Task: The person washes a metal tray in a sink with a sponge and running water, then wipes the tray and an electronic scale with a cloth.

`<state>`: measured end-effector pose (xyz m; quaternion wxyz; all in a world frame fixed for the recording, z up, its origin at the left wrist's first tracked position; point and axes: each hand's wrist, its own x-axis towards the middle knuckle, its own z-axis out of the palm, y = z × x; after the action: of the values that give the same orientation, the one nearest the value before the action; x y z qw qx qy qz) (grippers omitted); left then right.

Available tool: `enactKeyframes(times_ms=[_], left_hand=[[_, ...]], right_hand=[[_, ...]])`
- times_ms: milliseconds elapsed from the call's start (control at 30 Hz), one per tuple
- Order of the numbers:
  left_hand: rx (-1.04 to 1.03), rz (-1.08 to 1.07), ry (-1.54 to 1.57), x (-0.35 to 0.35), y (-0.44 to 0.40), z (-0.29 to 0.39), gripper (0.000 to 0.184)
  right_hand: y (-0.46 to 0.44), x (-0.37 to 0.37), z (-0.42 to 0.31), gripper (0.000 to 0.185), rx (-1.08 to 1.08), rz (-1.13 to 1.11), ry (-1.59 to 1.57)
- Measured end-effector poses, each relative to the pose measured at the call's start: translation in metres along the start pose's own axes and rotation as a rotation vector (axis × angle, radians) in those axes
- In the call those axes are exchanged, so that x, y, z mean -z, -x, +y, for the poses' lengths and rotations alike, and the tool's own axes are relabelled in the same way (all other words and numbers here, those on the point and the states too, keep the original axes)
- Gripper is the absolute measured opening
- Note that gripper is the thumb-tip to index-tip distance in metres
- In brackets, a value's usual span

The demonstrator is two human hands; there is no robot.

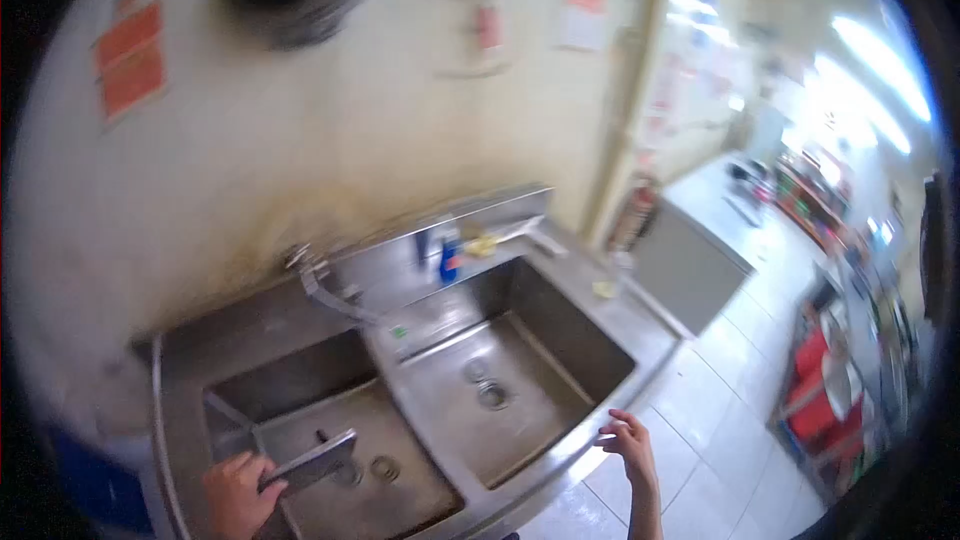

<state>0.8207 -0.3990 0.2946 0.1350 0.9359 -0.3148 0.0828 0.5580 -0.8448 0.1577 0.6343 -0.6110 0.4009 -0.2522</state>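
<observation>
My left hand (240,492) is closed round the dark handle of a cleaver (312,462), whose wide metal blade points right over the left basin (335,380) of a steel double sink. To the right, my right hand (627,437) is held near the front edge of the right basin (530,360), its fingers apart and slightly curled, with nothing in them. Both basins have round drains at the bottom. A metal faucet (325,285) rises behind the divider, its spout angled toward the right.
A blue bottle (449,262) and a yellow item (482,245) stand on the sink's back ledge. Beyond the sink's right end is a white-topped counter (715,205). Red containers (822,390) sit at the far right. Dark pans hang on the wall.
</observation>
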Motion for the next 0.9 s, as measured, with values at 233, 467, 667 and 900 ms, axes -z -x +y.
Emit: enactKeyframes(times_ms=[233, 467, 667, 900], left_hand=[[-0.443, -0.02, -0.088, 0.039, -0.017, 0.13, 0.035], [-0.749, 0.111, 0.159, 0.046, -0.036, 0.377, 0.032], [-0.983, -0.327, 0.588, -0.044, -0.087, 0.583, 0.028], [-0.773, -0.777, 1.377, -0.183, -0.172, 0.802, 0.026]], right_hand=[[0.105, 0.179, 0.087, 0.03, -0.032, 0.128, 0.388], [0.164, 0.285, 0.153, 0.044, -0.232, 0.257, 0.323], [0.047, 0.336, 0.166, 0.051, -0.15, 0.282, -0.099], [-0.115, 0.479, 0.208, 0.059, 0.013, 0.461, -0.832]])
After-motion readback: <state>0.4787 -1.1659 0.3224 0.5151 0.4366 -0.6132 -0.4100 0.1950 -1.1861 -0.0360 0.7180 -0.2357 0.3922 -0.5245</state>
